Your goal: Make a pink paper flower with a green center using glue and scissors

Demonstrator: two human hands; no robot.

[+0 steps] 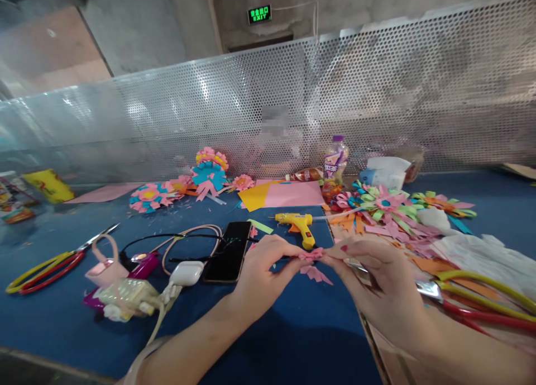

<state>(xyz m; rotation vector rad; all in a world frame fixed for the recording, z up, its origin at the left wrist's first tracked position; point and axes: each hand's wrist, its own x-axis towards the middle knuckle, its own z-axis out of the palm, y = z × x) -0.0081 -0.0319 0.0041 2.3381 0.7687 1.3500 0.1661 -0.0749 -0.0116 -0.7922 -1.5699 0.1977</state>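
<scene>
My left hand (pixel 262 273) and my right hand (pixel 377 281) meet above the blue table (pixel 301 329), both pinching a small pink paper piece (pixel 312 255) with cut fringes. A loose pink fringed scrap (pixel 316 274) hangs or lies just below it. Metal scissor blades (pixel 355 265) show beside my right fingers; whether that hand holds them I cannot tell. A yellow glue gun (pixel 299 224) lies just behind my hands.
A black phone (pixel 229 251), white charger (pixel 186 273), cables and a pink pouch (pixel 104 270) sit left. Yellow-red scissors (pixel 46 265) lie far left, another pair (pixel 473 301) right. Finished paper flowers (pixel 209 175), paper sheets (pixel 288 195), a bottle (pixel 335 158) and a perforated metal screen (pixel 377 94) stand behind.
</scene>
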